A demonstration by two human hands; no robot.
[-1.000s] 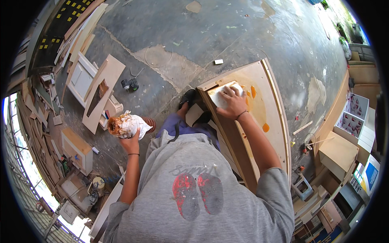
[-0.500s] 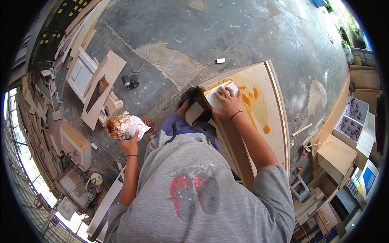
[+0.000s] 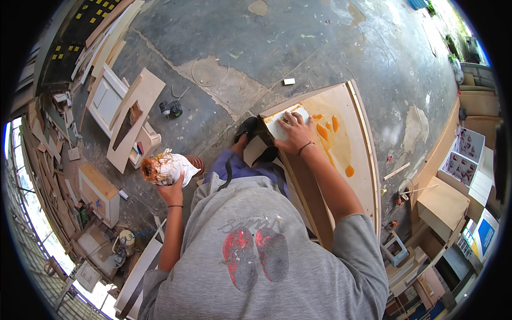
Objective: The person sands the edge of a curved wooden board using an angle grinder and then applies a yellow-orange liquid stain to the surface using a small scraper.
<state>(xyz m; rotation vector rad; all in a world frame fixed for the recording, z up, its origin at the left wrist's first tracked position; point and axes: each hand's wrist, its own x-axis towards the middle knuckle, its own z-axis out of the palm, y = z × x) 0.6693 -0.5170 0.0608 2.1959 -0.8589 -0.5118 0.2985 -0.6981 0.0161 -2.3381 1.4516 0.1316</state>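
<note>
My left hand (image 3: 172,193) is wrapped round a white container (image 3: 172,166) whose rim and side are caked with orange-brown glue; it is tilted, its open end facing left. My right hand (image 3: 296,136) grips a flat white spreader (image 3: 274,128), fingers bent over its top, the thumb hidden. The spreader lies against the far left corner of a pale wooden panel (image 3: 360,160) with a curved edge. Wet orange glue (image 3: 322,132) sits in several puddles on the panel to the right of that hand, and a thin smear shows along the far edge.
A cordless drill (image 3: 170,109) lies on the concrete floor, near a leaning cut board (image 3: 144,88). A small white block (image 3: 289,81) rests beyond the panel. Scrap wood (image 3: 45,160) crowds the left side; wooden boxes (image 3: 442,200) stand at the right.
My right hand and the spreader have shifted slightly left along the panel's corner. My left hand keeps hold of the container and has barely moved.
</note>
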